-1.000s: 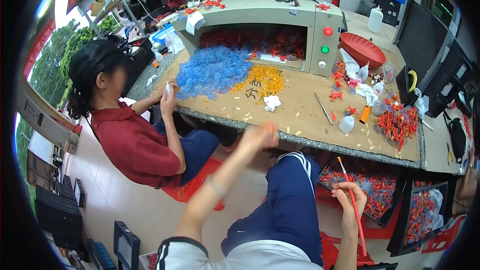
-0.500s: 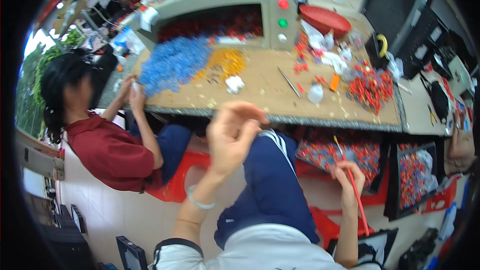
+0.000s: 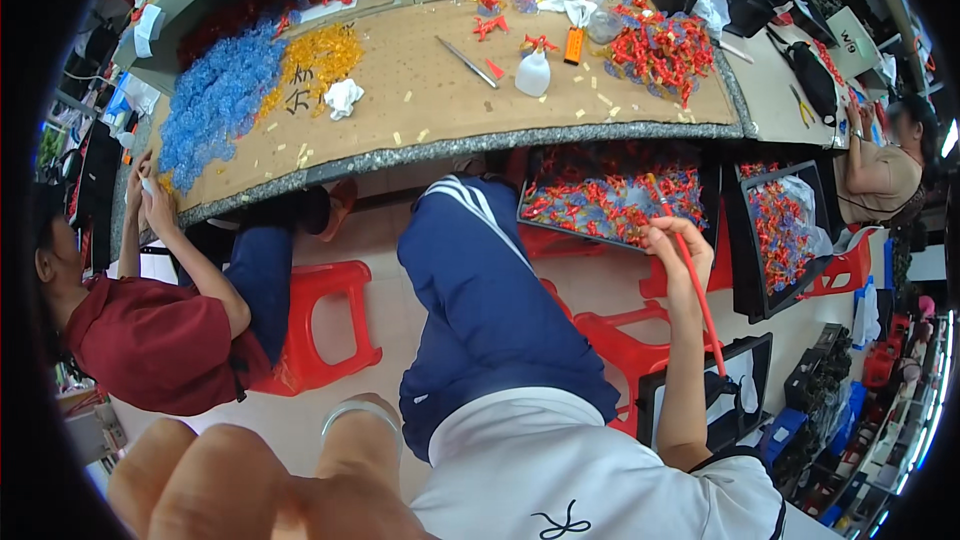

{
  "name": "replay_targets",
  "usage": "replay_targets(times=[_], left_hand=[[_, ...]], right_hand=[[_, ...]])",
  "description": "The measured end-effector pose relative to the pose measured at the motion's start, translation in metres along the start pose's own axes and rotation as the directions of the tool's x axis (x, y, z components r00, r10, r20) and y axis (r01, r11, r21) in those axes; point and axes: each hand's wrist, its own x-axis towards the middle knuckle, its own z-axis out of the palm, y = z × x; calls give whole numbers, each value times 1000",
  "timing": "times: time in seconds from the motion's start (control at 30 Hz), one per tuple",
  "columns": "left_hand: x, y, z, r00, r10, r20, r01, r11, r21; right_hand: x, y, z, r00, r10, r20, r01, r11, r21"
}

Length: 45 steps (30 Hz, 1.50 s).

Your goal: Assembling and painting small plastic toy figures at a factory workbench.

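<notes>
My left hand (image 3: 225, 485) is large and close at the lower left, with bent knuckles toward me. Its fingertips are hidden, so what it may hold does not show. A pale band circles that wrist. In my right hand (image 3: 685, 258) is a slim paintbrush (image 3: 705, 310) with a red handle, its yellowish tip pointing up and away. Behind the brush tip, below the table edge, a black tray (image 3: 711, 185) holds many small red and blue plastic pieces. The hand is apart from the table above.
The cardboard-covered table (image 3: 400, 100) carries a blue heap (image 3: 215, 90), yellow pieces (image 3: 325, 55), a red heap (image 3: 665, 50), a white squeeze bottle (image 3: 533, 75) and a metal tool (image 3: 467, 62). A co-worker in a maroon shirt (image 3: 160, 340) sits left. Red stools (image 3: 625, 340) stand nearby.
My left hand has come from in front of the table down and back toward me. My right hand still holds the paintbrush. The view has shifted, with the table now higher in the picture.
</notes>
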Motion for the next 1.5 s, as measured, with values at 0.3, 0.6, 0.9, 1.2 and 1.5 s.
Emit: replay_targets(times=[0.3,0.6,0.9,1.2,1.5], left_hand=[[-6,-2,-4,997,69,-22,-69,998,3],[-11,-3,-10,981,191,-44,-189,981,54],[-38,-17,-48,841,287,-458,-53,887,459],[-151,-30,-81,687,224,-691,394,684,614],[-244,-42,-150,430,242,-870,478,757,446]], right_hand=[[39,68,-38,989,-150,-6,115,780,-616],[61,26,4,986,-156,66,165,795,-584],[202,-58,107,955,-52,291,296,168,-940],[238,-63,129,948,87,306,270,292,-918],[109,-102,78,862,-183,472,506,269,-820]])
